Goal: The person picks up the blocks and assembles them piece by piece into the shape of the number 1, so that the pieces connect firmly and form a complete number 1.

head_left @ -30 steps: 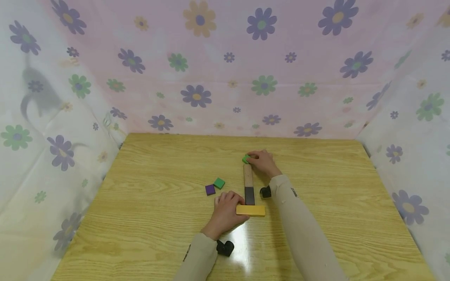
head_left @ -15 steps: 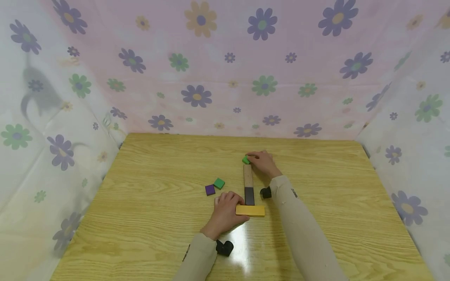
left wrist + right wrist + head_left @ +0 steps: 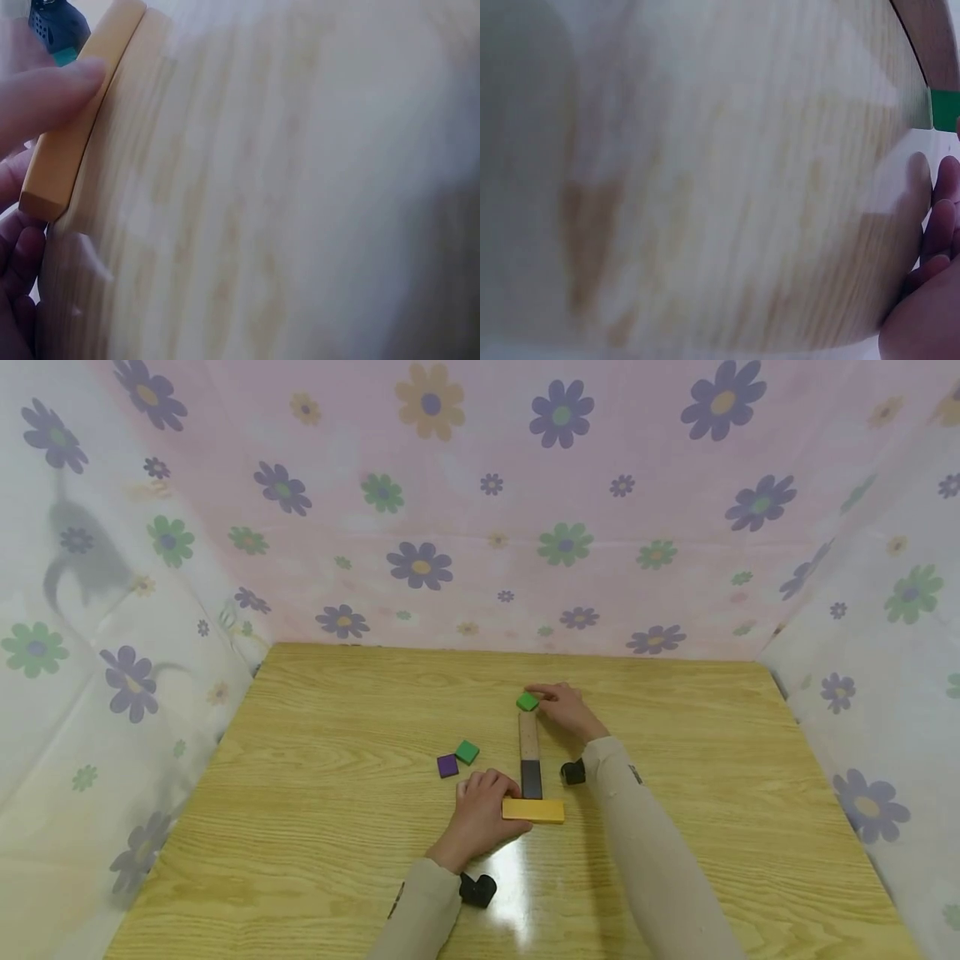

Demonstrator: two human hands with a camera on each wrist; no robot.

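Note:
My left hand (image 3: 480,814) holds a long yellow block (image 3: 532,811) by its left end, fingers along the far side and thumb on the near side. In the left wrist view the thumb lies against this yellow block (image 3: 64,169). Beyond it, a black block (image 3: 531,779) and a plain wooden block (image 3: 528,735) form a line end to end. At the far end lies a small bright green block (image 3: 527,702), turned like a diamond. Just right of it is my right hand (image 3: 570,712), its fingers at the block's edge; whether they touch is unclear.
A dark green square block (image 3: 467,752) and a purple square block (image 3: 447,766) lie left of the line, corners nearly touching. Black wrist cameras (image 3: 478,890) sit by both cuffs. Flowered cloth (image 3: 487,510) walls the table (image 3: 337,860) at the back and sides.
My right hand has drawn slightly right, uncovering more of the bright green block, which its fingers partly covered before. My left hand and the yellow block stay in place.

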